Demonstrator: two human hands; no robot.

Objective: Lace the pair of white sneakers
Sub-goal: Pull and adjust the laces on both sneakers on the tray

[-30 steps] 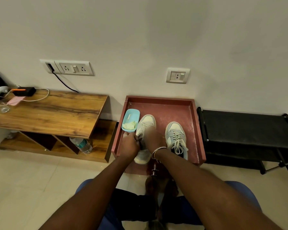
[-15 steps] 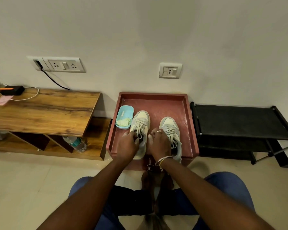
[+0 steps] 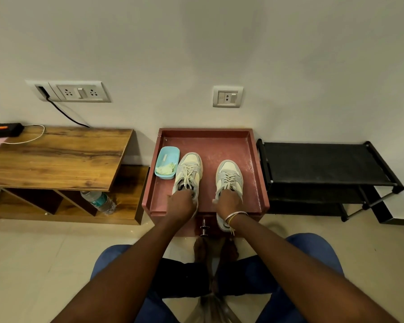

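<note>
While the person sits facing a pale wall, both bare arms reach forward to a pair of white-and-grey lace-up sneakers. They stand side by side, toes to the wall, on a dull red square tabletop (image 3: 222,145) with a raised rim. The left hand (image 3: 182,204) lies over the opening of the left sneaker (image 3: 189,170), its fingers curled down round the collar where the cream laces end. Whether they also pinch a lace I cannot tell. The right hand (image 3: 228,203), with a thin silver bangle (image 3: 236,215) at the wrist, grips the right sneaker (image 3: 229,174) the same way, fingers curled round its collar. That sneaker's heel juts past the red tabletop's near edge, near a small metal drawer knob (image 3: 203,227). Both sneakers show laces criss-crossed up the front.

A light blue rounded plastic box (image 3: 167,162) holding a crumpled pale green cloth sits just beside the left sneaker's toe. Further left stands a brown wood-grain tabletop (image 3: 56,157). A black device with an orange stripe (image 3: 6,129) rests on it, and a clear plastic water bottle (image 3: 99,202) lies on the shelf below. To the right of the red tabletop is a black metal shoe rack (image 3: 322,162). Blue trousers cover the knees at the bottom edge.
</note>
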